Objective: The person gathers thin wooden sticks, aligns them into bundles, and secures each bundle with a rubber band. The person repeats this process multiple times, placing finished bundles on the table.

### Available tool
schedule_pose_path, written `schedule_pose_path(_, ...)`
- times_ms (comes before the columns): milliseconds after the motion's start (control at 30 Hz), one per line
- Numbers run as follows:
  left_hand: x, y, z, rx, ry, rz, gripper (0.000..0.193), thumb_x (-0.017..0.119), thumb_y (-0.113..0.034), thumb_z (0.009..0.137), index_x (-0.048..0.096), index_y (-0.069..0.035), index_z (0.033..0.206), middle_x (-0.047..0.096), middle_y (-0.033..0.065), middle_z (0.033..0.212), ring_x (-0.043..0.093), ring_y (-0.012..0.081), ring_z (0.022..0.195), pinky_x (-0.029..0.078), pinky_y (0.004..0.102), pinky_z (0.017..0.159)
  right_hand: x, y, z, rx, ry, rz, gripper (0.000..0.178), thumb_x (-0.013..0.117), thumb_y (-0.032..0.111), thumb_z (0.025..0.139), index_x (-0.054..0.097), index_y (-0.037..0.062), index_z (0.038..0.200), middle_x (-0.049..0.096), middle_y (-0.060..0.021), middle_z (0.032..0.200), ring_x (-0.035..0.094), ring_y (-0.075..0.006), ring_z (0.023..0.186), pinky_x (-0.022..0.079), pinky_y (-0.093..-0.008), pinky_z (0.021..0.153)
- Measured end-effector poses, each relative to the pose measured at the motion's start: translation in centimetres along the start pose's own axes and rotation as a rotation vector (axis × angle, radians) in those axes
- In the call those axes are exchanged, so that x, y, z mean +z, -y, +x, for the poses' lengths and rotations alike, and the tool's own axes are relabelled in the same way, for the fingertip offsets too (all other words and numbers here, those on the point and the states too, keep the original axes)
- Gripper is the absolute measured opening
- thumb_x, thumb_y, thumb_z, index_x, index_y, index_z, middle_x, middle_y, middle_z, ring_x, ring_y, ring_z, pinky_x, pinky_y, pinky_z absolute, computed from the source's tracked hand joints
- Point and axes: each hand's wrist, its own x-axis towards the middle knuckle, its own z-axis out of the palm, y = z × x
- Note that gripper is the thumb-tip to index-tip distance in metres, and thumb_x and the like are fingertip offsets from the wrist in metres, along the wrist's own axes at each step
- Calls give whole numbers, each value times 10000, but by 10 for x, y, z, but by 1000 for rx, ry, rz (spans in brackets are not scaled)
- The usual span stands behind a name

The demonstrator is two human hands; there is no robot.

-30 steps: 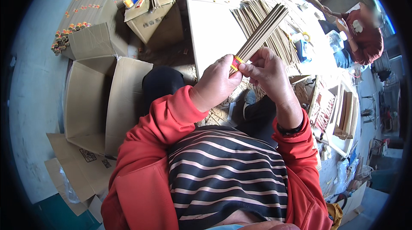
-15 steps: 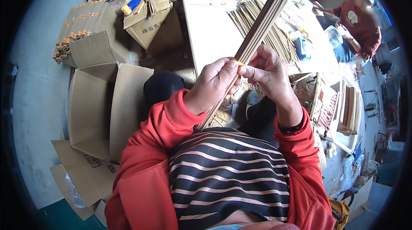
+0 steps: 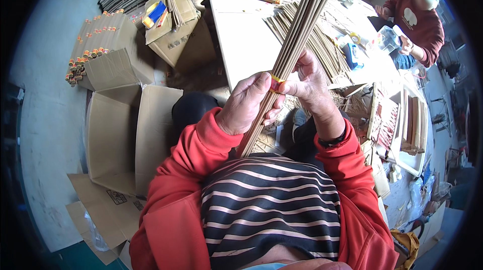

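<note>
A bundle of brown incense sticks (image 3: 297, 31) slants between my hands, its upper end over the white table and its lower end near my lap. A red and yellow paper band (image 3: 275, 84) wraps its middle. My left hand (image 3: 246, 101) is closed round the bundle at the band, thumb pressed along its edge. From the other side my right hand (image 3: 311, 83) grips the bundle, its thumb on the band and fingers behind the sticks. Parts of the fingers of both hands are hidden behind the bundle.
More loose sticks (image 3: 322, 43) lie on the white table (image 3: 236, 33), with a blue tape dispenser (image 3: 353, 56). At left stand an open carton (image 3: 113, 139), stacked banded bundles (image 3: 100, 38) and another carton (image 3: 183, 43). A co-worker (image 3: 417, 23) sits at far right.
My hands have turned the bundle, and the band's red face now shows between my thumbs. The co-worker's arms have shifted, one hand now beside a clear container.
</note>
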Motion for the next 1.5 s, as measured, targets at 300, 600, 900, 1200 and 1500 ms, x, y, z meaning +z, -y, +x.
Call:
schedule_pose_path(300, 3, -1, 5, -46, 249, -144, 527, 371, -437, 923, 407, -13, 1233, 479, 47, 693, 420, 95, 463, 376, 222, 410, -4, -1, -7, 74, 206, 162, 550, 758, 314, 663, 572, -30, 1050, 555, -122, 1046, 537, -212, 958, 423, -342, 861)
schedule_pose_path(600, 5, -17, 11, 120, 236, 15, 563, 448, -470, 878, 405, -41, 1239, 488, 48, 702, 454, 101, 507, 391, 218, 438, -9, -4, -2, 62, 173, 379, 421, 633, 92, 797, 512, -15, 1185, 575, -95, 1117, 555, -172, 988, 420, -314, 900)
schedule_pose_path(900, 10, -39, 38, 675, 40, 607, 268, 647, -228, 817, 495, -37, 930, 542, 62, 733, 547, 142, 646, 479, 273, 619, 22, -1, -12, 262, 306, 41, 411, 587, 74, 846, 417, 10, 1215, 561, -40, 835, 537, -98, 603, 452, -229, 534)
schedule_pose_path(1200, 42, -54, 39, 698, -144, 516, 143, 635, -83, 801, 500, -38, 816, 507, 0, 617, 490, 54, 509, 419, 199, 464, 45, 23, -6, 57, 113, -410, 421, 673, 147, 775, 457, -3, 1103, 564, -39, 808, 538, -109, 678, 454, -242, 594)
schedule_pose_path(1500, 36, -77, 43, 609, -208, 437, 193, 622, -99, 812, 458, -40, 894, 499, 34, 624, 525, 133, 502, 452, 257, 467, 56, 1, -11, 103, -64, -418, 237, 632, 205, 827, 504, 5, 812, 558, -35, 636, 519, -132, 482, 431, -285, 465)
